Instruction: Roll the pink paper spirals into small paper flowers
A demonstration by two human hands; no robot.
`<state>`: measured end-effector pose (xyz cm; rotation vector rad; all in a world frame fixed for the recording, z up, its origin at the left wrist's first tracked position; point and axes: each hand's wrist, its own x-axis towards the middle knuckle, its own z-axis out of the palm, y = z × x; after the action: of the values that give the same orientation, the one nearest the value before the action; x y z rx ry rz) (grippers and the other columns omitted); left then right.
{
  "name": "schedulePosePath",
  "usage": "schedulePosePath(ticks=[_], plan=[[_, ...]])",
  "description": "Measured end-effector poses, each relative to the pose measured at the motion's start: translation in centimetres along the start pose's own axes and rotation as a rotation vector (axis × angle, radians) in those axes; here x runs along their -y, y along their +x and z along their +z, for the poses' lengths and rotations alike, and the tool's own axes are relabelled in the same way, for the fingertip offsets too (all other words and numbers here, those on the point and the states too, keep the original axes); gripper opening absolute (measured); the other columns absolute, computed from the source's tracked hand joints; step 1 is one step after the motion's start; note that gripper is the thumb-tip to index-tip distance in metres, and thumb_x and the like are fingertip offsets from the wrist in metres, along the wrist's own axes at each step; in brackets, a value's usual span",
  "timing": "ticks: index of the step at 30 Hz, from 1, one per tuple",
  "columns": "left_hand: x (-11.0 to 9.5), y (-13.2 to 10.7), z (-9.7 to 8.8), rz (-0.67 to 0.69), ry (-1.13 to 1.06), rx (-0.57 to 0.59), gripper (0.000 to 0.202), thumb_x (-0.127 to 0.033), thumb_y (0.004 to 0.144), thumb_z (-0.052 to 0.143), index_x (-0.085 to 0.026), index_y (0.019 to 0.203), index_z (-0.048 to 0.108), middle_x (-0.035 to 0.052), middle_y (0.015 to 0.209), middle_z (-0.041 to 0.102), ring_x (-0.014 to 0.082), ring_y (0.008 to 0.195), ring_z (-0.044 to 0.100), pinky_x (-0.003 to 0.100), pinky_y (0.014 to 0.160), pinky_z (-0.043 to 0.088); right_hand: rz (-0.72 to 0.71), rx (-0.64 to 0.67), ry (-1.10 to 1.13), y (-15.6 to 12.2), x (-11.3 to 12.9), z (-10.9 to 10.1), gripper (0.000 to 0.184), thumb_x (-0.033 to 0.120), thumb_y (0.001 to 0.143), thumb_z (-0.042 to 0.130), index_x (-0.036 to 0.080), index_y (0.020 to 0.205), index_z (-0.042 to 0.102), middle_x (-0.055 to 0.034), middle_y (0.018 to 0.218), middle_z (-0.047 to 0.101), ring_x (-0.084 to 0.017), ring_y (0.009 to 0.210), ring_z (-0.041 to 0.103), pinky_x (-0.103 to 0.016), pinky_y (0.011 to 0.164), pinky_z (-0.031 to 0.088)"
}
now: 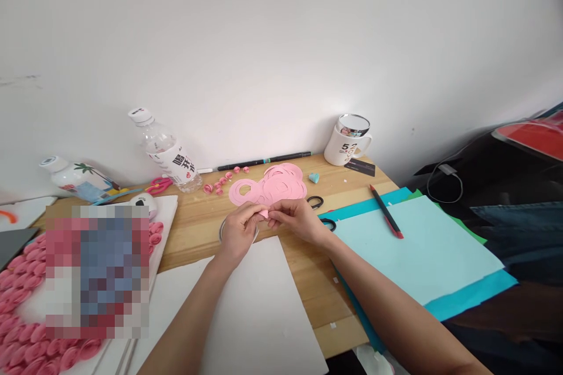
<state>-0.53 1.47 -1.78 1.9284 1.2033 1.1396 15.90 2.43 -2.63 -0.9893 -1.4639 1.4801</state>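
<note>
My left hand [240, 228] and my right hand [295, 218] meet over the wooden desk [197, 228], fingers pinched together on a small pink paper piece [263, 213]. Just behind my hands lies a heap of pink paper spirals [270, 187]. Several small rolled pink paper roses [219, 184] lie to the left of that heap. A white sheet [255, 310] lies under my forearms. Black scissors [317, 205] rest right of my right hand, partly hidden by it.
Light blue and teal paper sheets [422, 246] with a red pen [386, 211] lie at right. A white mug [347, 142], black pen [264, 162], two plastic bottles [167, 152], pink scissors [157, 185] stand along the wall. A board with pink roses [26, 328] sits at left.
</note>
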Motion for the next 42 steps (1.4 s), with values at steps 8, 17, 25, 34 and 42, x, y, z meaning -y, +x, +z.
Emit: schedulePosePath(ticks=[8, 17, 25, 34, 42], plan=[[0.33, -0.06, -0.11, -0.033, -0.017, 0.025, 0.017, -0.021, 0.08, 0.051, -0.022, 0.081, 0.068, -0.0005, 0.079, 0.066, 0.0125, 0.073, 0.058, 0.022, 0.069, 0.043, 0.019, 0.041, 0.028, 0.14, -0.49, -0.36, 0.029, 0.042, 0.074, 0.063, 0.014, 0.077, 0.065, -0.0021, 0.066, 0.065, -0.013, 0.063, 0.063, -0.03, 0.067, 0.053], [-0.04, 0.1, -0.18, -0.019, 0.014, 0.022, 0.019, -0.023, 0.081, 0.05, -0.022, 0.08, 0.068, -0.0004, 0.077, 0.067, 0.0129, 0.072, 0.059, 0.022, 0.068, 0.044, 0.01, 0.015, -0.025, 0.04, -0.43, -0.08, 0.028, 0.042, 0.074, 0.062, 0.014, 0.074, 0.063, -0.0015, 0.064, 0.064, -0.013, 0.061, 0.061, -0.03, 0.065, 0.052], [0.18, -0.07, -0.02, -0.016, 0.013, 0.022, 0.017, -0.022, 0.08, 0.051, -0.022, 0.081, 0.068, -0.0004, 0.078, 0.066, 0.0128, 0.073, 0.059, 0.022, 0.069, 0.043, -0.01, 0.033, -0.039, 0.14, -0.73, -0.2, 0.029, 0.043, 0.076, 0.059, 0.014, 0.076, 0.062, -0.0017, 0.066, 0.064, -0.013, 0.063, 0.062, -0.03, 0.066, 0.053], [0.1, -0.06, 0.07, -0.023, 0.021, 0.011, 0.018, -0.022, 0.08, 0.05, -0.022, 0.079, 0.068, -0.0003, 0.077, 0.066, 0.0131, 0.071, 0.058, 0.023, 0.068, 0.043, -0.04, 0.024, -0.101, -0.01, -0.75, -0.16, 0.025, 0.04, 0.078, 0.057, 0.016, 0.074, 0.061, -0.0019, 0.066, 0.063, -0.014, 0.062, 0.061, -0.03, 0.065, 0.052], [0.44, -0.18, 0.05, -0.019, 0.03, 0.033, 0.019, -0.02, 0.081, 0.05, -0.023, 0.083, 0.068, -0.0007, 0.079, 0.066, 0.0129, 0.074, 0.059, 0.022, 0.07, 0.043, -0.027, 0.062, -0.096, 0.04, -0.6, -0.29, 0.026, 0.041, 0.079, 0.055, 0.016, 0.074, 0.061, -0.0017, 0.067, 0.063, -0.014, 0.065, 0.062, -0.03, 0.067, 0.052]])
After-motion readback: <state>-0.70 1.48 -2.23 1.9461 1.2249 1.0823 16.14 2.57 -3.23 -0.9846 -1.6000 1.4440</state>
